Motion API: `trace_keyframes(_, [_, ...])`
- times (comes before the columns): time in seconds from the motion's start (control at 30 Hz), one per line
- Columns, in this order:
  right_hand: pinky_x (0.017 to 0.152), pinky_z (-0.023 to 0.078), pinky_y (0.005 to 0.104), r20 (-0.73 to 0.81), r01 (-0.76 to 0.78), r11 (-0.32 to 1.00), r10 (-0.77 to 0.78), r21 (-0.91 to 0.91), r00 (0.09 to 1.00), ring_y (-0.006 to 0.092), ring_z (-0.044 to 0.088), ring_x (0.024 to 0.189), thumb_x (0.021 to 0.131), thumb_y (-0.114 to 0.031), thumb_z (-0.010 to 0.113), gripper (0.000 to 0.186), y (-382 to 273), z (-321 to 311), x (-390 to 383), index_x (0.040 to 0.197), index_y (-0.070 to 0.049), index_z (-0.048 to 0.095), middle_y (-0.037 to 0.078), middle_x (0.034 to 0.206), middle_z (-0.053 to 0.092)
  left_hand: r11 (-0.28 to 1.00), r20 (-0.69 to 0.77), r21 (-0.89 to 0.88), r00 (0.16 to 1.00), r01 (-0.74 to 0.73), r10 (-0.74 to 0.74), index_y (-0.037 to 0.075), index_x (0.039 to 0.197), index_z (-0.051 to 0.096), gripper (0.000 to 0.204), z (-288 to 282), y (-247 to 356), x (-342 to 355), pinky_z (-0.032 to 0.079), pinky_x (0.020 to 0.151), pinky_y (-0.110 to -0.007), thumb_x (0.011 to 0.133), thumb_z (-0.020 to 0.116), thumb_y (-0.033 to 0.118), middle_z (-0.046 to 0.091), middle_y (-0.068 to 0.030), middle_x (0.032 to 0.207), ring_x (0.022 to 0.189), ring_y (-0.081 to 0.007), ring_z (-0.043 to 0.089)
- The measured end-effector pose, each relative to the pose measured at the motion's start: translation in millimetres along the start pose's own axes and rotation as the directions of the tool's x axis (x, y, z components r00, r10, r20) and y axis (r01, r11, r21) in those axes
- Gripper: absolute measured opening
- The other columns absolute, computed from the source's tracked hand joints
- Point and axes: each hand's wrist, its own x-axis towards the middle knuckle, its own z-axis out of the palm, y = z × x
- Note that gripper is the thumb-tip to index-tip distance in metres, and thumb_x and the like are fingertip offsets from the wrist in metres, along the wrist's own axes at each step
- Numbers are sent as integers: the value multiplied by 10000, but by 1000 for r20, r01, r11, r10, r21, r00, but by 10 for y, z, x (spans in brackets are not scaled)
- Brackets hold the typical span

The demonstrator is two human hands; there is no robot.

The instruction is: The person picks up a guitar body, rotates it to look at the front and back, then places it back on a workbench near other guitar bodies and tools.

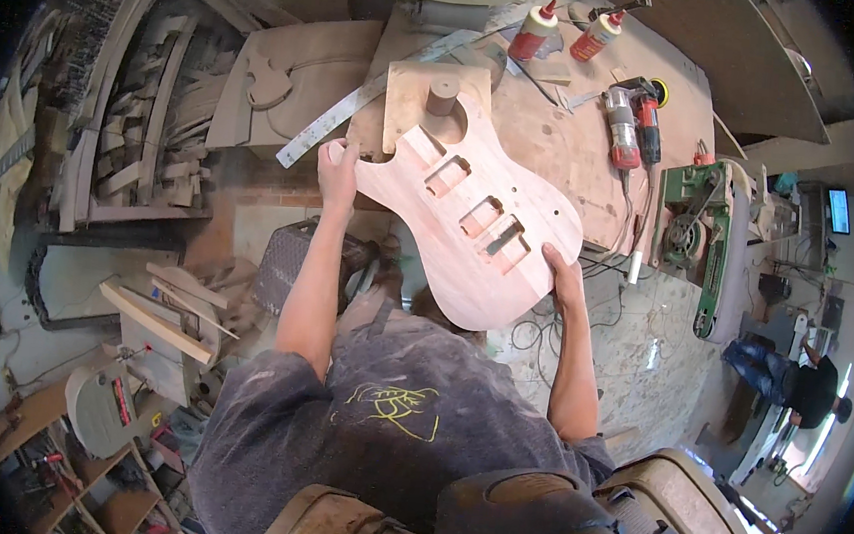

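An unpainted pale wooden electric guitar body point(429, 237), with several cut-out pockets in its face, is held between both my hands. My left hand point(338, 172) grips the tip of one horn, fingers wrapped at its edge. At the opposite rim, my right hand point(562, 275) has its thumb on top; the other fingers are mostly hidden beneath. A brown upright cylinder point(443, 95), like a sanding drum, rises from a square wooden board point(412, 80) within the curved cutaway of the body. Whether drum and wood touch, I cannot tell.
On the workbench point(593, 195) lie two glue bottles point(534, 29), corded power tools point(634, 128) and a long metal ruler point(328, 124). A green machine point(695, 238) stands at the right. Wood offcuts point(147, 125) fill the left rack. Cables point(542, 336) trail below; another person point(799, 382) is far right.
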Motion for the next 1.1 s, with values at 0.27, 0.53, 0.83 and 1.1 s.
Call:
trace_keyframes(0.27, [912,474,315,9,30,997,-30,71,999,199,602,1082,851,-299,723,639,-114,469,69,1321,75,504,141,1239,616,999,50,-27,998,33,-32,-10,1180,559,430,69,186,625,448,870,-318,870,664,269,615,-105,1085,984,-197,582])
trace_keyframes(0.53, [955,449,319,-41,35,997,-32,73,999,216,588,1124,847,-294,724,660,-167,617,41,1328,92,491,154,1280,594,989,36,-115,995,97,-93,-25,1232,532,471,144,167,635,452,878,-325,890,676,265,613,-110,1118,1004,-186,578])
trace_keyframes(0.83, [938,458,311,-79,-53,993,61,108,995,215,593,1115,844,-300,728,670,-112,626,97,1324,100,487,164,1260,604,902,189,-409,980,137,-63,-80,1367,347,630,582,19,-32,439,984,-354,918,660,232,529,-184,1317,1179,-256,542])
trace_keyframes(1.1, [944,455,316,-127,-68,992,81,107,989,227,594,1114,834,-312,739,683,-11,685,42,1321,98,491,166,1262,602,897,168,-390,974,209,-154,-107,1335,354,636,646,-88,98,451,973,-366,917,662,260,520,-210,1321,1175,-266,546])
